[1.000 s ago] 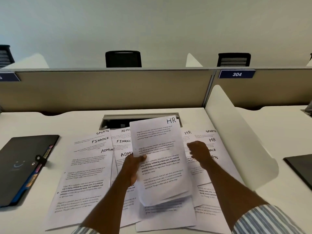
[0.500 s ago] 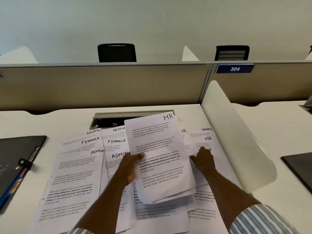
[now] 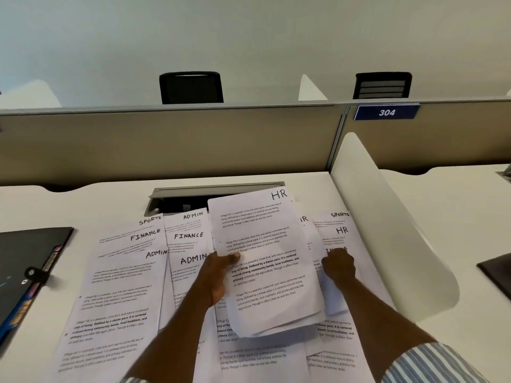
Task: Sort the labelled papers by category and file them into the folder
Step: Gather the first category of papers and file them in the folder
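Now, head view, left hand: thumb on top pinches the HR stack at its left edge, held up over the table.
Right hand: fingers curled onto the spread papers; pinching or only pressing, I cannot tell.
Loose HR sheet: just beyond the right fingertips.
Folder: well left of the left fingers.
Doing it well: probably draw that sheet out flat, then square it onto the stack.

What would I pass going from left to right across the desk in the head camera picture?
First the black folder → leftmost FINANCE paper → left hand → held HR paper → right hand → white divider → dark item at the right edge.
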A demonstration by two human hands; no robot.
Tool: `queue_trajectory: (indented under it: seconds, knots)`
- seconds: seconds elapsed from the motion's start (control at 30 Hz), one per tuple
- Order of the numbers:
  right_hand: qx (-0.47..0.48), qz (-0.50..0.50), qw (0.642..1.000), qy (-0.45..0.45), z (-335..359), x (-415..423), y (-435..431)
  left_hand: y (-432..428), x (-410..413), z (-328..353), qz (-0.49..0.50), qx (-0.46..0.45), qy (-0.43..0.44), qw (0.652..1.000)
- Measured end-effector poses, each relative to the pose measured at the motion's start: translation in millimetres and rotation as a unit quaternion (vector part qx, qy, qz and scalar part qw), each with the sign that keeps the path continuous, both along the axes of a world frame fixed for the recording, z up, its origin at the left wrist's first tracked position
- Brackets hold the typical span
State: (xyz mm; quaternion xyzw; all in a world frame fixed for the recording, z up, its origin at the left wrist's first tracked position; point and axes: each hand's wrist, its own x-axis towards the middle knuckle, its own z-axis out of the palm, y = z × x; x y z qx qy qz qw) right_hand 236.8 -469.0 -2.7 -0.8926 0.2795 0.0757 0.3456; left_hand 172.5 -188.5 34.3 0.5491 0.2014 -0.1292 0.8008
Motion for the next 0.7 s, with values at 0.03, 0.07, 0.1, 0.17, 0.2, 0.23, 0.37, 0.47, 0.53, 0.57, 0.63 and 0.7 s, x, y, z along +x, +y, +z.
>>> queue_trajectory:
  seconds: [0.03, 0.07, 0.1, 0.17, 0.2, 0.23, 0.37, 0.47, 0.53, 0.57, 0.63, 0.7]
  knots:
    - [0.008, -0.006, 1.000, 0.000, 2.6, 0.3, -1.2, -0.6, 0.5, 0.7, 0.000, 0.002, -0.001, 1.000]
    - [0.016, -0.009, 1.000, -0.007, 3.1, 1.5, -3.4, -1.3, 0.9, 1.4, 0.001, 0.002, 0.000, 1.000]
    - [0.023, -0.012, 1.000, -0.012, 4.0, 2.5, -5.9, -2.1, 1.4, 2.0, 0.001, 0.001, 0.001, 1.000]
    - [0.033, -0.022, 0.999, -0.031, 6.5, 4.3, -10.5, -4.4, 2.2, 3.5, 0.000, 0.000, 0.002, 1.000]
    - [0.040, -0.030, 0.998, -0.043, 8.8, 4.6, -12.3, -5.5, 2.8, 4.2, -0.002, 0.000, 0.002, 1.000]
    - [0.049, -0.042, 0.996, -0.055, 11.6, 4.5, -13.5, -6.4, 3.2, 5.0, -0.003, 0.000, 0.003, 1.000]
    - [0.095, -0.072, 0.986, -0.115, 27.6, 5.2, -18.2, -9.1, 7.4, 7.8, -0.008, -0.005, 0.005, 1.000]
    - [0.099, -0.065, 0.981, -0.157, 34.9, 8.2, -25.8, -11.5, 10.4, 11.9, -0.018, -0.005, -0.003, 1.000]
    - [0.086, -0.060, 0.975, -0.194, 42.5, 7.8, -28.6, -13.3, 10.8, 16.1, -0.025, -0.005, -0.011, 1.000]
    - [0.083, -0.062, 0.971, -0.217, 46.6, 7.5, -29.4, -14.3, 10.7, 18.7, -0.028, -0.006, -0.014, 0.999]
    - [0.083, -0.063, 0.961, -0.258, 53.4, 8.5, -30.5, -15.8, 9.9, 22.7, -0.034, -0.006, -0.020, 0.999]
    - [0.094, -0.059, 0.951, -0.290, 58.4, 10.8, -31.4, -17.6, 9.6, 25.9, -0.039, -0.005, -0.024, 0.999]
